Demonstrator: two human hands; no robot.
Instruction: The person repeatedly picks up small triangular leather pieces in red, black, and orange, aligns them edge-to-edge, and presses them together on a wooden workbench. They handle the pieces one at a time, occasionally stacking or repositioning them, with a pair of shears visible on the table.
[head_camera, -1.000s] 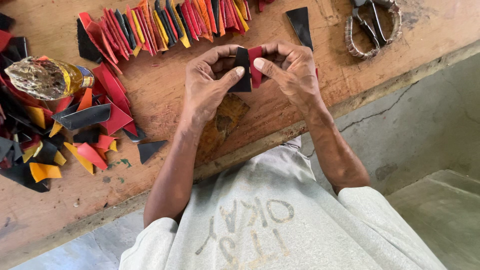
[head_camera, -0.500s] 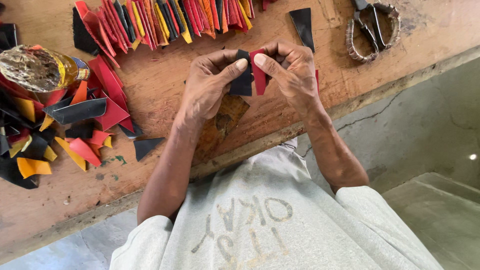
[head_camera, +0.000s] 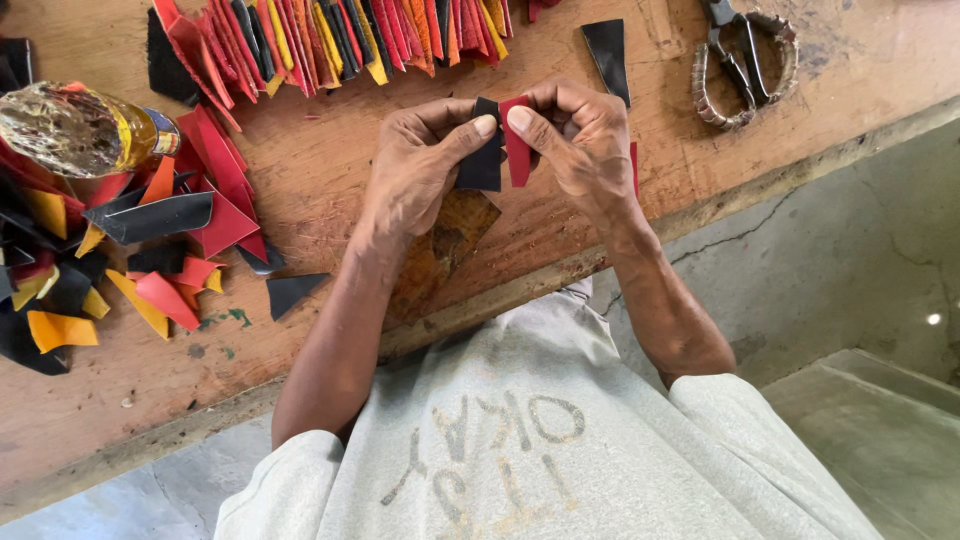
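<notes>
Above the desk's near edge: both hands meet at the middle of the view, over the worn brown wooden desk (head_camera: 320, 190).
Left hand (head_camera: 415, 170): fingers clenched on a small flat black cut piece (head_camera: 482, 165), thumb pressed on its upper edge.
Right hand (head_camera: 580, 140): fingers pinch a small flat red cut piece (head_camera: 517, 158), thumb on its top.
Held pieces: upright, side by side and touching, black at 9 o'clock of red.
Row of red, black, yellow and orange strips (head_camera: 340, 35): at 12 o'clock of the hands, lying overlapped on the desk.
Loose heap of red, black and yellow offcuts (head_camera: 120, 240): at 9 o'clock, well apart from the hands.
Clear bottle of yellow liquid (head_camera: 80, 130): lying on that heap.
Metal scissors with wrapped handles (head_camera: 745, 60): at 2 o'clock, near the desk's edge.
Single black strip (head_camera: 608, 50): just beyond the right hand, at 12 o'clock.
</notes>
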